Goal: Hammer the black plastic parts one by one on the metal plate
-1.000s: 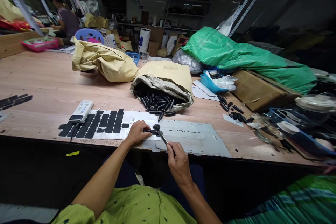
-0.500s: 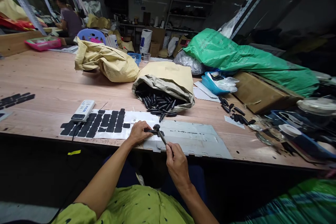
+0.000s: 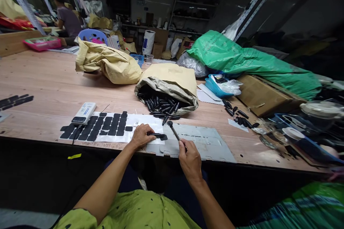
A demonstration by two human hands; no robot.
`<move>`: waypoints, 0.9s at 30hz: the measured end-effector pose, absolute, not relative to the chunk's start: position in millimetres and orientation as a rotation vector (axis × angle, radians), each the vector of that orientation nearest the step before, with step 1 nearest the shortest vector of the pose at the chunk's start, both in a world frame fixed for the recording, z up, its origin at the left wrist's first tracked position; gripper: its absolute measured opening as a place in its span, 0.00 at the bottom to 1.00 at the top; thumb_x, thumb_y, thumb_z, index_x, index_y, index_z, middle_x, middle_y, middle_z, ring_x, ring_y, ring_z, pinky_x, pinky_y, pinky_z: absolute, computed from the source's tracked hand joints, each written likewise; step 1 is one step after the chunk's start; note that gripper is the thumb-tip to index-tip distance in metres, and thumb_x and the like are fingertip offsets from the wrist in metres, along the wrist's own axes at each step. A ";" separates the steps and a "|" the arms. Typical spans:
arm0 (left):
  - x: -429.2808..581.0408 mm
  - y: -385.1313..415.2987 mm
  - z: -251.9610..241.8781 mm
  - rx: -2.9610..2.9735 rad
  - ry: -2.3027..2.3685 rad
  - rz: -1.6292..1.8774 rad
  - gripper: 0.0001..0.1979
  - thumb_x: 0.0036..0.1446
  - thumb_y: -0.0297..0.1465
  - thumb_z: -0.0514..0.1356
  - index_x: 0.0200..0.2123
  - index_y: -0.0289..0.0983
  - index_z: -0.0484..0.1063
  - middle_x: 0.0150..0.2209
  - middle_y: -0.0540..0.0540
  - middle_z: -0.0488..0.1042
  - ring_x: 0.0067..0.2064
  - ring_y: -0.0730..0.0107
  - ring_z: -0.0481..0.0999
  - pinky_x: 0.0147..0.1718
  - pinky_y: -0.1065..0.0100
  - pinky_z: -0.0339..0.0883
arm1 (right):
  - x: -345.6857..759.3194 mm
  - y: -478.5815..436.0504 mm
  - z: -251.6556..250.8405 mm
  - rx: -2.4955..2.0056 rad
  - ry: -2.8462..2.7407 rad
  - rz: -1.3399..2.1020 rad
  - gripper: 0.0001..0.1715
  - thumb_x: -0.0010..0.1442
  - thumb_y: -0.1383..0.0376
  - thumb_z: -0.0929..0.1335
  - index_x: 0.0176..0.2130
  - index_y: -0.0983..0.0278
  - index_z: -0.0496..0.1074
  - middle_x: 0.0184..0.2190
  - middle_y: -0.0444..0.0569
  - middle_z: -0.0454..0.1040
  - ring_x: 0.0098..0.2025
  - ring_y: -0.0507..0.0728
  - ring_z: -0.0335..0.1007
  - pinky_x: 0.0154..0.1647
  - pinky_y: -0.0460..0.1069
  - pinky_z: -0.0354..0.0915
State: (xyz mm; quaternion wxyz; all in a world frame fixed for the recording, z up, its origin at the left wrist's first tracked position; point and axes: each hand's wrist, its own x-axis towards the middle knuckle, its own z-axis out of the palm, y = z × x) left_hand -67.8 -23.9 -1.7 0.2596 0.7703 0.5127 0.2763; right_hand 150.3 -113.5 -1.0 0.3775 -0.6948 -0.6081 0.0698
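My left hand [image 3: 142,136] is closed on the near end of a slim black tube-like piece [image 3: 158,135], which lies low over the grey metal sheet [image 3: 199,146]. A dark flat patch [image 3: 165,137] shows under its far end. In my right hand [image 3: 189,157] is a ratchet wrench [image 3: 174,130], its round dark head raised to the right of the piece and apart from it. Left of my left hand, rows of black rounded patches [image 3: 114,125] lie on a white sheet [image 3: 143,118]. Similar black pieces [image 3: 162,105] spill from a cream sack [image 3: 172,73] beyond my hands.
A white device [image 3: 84,113] with a cable rests on the patches. To the right lie loose black pieces [image 3: 243,120], a blue bowl [image 3: 217,86], a cardboard box [image 3: 266,93] and a green sack [image 3: 242,55]. Another person [image 3: 68,21] sits at the far left.
My right hand has moved right, lifting the wrench head off the black piece. My left hand stays in place, still holding the piece.
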 end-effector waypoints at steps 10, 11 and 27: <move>-70.6 -20.2 -3.8 2.119 1.374 0.653 0.13 0.64 0.38 0.54 0.34 0.39 0.76 0.35 0.48 0.74 0.39 0.65 0.68 0.41 0.63 0.59 | 199.6 -58.4 -9.9 -2.372 -1.622 -0.208 0.14 0.66 0.62 0.64 0.46 0.64 0.75 0.42 0.54 0.72 0.44 0.59 0.63 0.38 0.50 0.51; -70.8 -20.0 -4.8 2.124 1.381 0.647 0.15 0.66 0.38 0.52 0.34 0.39 0.75 0.35 0.48 0.73 0.39 0.65 0.68 0.41 0.63 0.59 | 199.6 -56.3 -12.3 -2.381 -1.605 -0.220 0.14 0.66 0.62 0.64 0.47 0.64 0.75 0.42 0.54 0.72 0.44 0.59 0.63 0.38 0.51 0.51; -66.2 -80.9 14.6 2.211 1.169 0.776 0.21 0.69 0.37 0.42 0.31 0.39 0.70 0.33 0.44 0.70 0.38 0.63 0.68 0.41 0.61 0.60 | 196.4 -55.8 -18.9 -2.315 -1.535 -0.246 0.13 0.65 0.61 0.64 0.45 0.63 0.75 0.42 0.54 0.71 0.43 0.59 0.61 0.39 0.52 0.51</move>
